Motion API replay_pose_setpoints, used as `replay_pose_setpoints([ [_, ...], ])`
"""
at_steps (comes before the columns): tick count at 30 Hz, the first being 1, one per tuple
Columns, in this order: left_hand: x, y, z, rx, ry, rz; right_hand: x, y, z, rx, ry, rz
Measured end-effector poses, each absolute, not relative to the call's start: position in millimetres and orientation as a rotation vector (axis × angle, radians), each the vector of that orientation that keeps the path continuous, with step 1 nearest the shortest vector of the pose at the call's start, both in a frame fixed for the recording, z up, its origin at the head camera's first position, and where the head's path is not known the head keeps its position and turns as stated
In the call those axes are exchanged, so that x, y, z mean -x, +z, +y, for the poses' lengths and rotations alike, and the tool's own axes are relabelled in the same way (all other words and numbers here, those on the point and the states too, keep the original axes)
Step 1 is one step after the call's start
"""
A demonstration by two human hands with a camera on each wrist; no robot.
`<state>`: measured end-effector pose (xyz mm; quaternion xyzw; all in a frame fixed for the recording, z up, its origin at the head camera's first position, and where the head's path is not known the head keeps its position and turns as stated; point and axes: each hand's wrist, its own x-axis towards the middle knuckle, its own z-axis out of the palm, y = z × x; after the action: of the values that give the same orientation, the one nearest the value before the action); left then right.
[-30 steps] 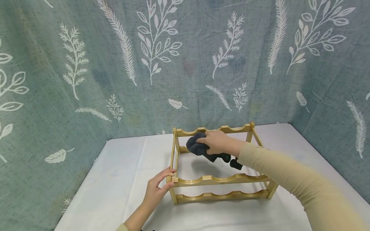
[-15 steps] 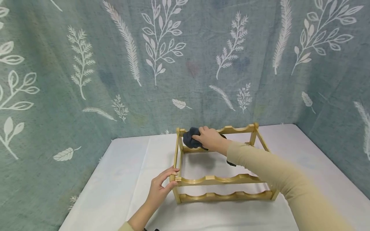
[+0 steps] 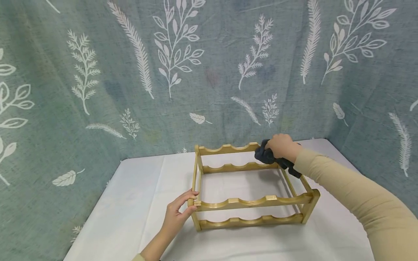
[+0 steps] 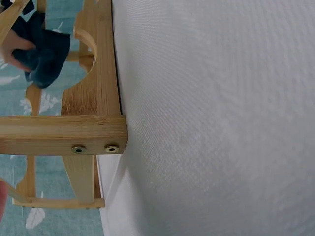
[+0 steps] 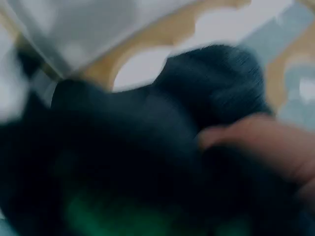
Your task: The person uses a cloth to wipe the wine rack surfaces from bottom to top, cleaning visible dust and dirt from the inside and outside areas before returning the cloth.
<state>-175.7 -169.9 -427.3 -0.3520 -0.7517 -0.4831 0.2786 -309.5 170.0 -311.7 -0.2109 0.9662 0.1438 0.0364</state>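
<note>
A dark blue cloth (image 3: 265, 152) is bunched in my right hand (image 3: 283, 146), which grips it at the right end of the rack's back top rail. The wooden wine rack (image 3: 236, 204), with scalloped rails on two levels, stands upright on the white-covered table. Fingers and thumb of my left hand (image 3: 177, 210) hold the rack's front left top corner. In the left wrist view the cloth (image 4: 49, 56) shows beyond the rack's end frame (image 4: 59, 132). The right wrist view is blurred; the cloth (image 5: 211, 83) fills much of it, with a finger (image 5: 261, 142) pressing on it.
The white tablecloth (image 3: 137, 195) spreads around the rack. Behind and on both sides hangs a grey-green curtain (image 3: 209, 72) with white leaf patterns, close to the table's back edge.
My right hand has carried the cloth from the left part of the rack's back side to the right end of its back top rail. The left hand stays on the front corner.
</note>
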Motion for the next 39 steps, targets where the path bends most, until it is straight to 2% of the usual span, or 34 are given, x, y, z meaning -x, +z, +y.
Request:
replay_pose_setpoints([
  [3, 170.3, -419.9, -165.5, 0.955, -1.303, -2.003, 309.4, -309.8, 182.5, 0.560, 0.342, 2.940],
  [6, 166.9, -415.2, -163.3, 0.962, -1.301, -1.984, 304.9, -308.3, 174.9, 0.642, 0.287, 2.900],
  [12, 166.8, -413.8, -162.5, 0.963, -1.295, -1.987, 291.3, -307.1, 122.1, 1.028, 0.310, 2.869],
  [16, 169.7, -414.3, -163.1, 0.970, -1.303, -2.001, 293.9, -316.3, 87.2, 1.220, 0.416, 2.976],
  [20, 171.2, -414.9, -163.4, 0.957, -1.304, -2.002, 302.7, -329.4, 55.5, 1.343, 0.498, 3.036],
  [24, 171.6, -415.4, -161.6, 0.946, -1.311, -1.999, 312.1, -341.0, 42.0, 1.328, 0.612, 3.042],
  [31, 170.0, -414.1, -157.2, 0.949, -1.334, -1.982, 315.6, -338.4, 69.5, 1.236, 0.612, 3.008],
  [39, 165.6, -413.2, -161.1, 0.884, -1.332, -2.030, 315.8, -318.1, 148.0, 0.989, 0.446, 2.886],
])
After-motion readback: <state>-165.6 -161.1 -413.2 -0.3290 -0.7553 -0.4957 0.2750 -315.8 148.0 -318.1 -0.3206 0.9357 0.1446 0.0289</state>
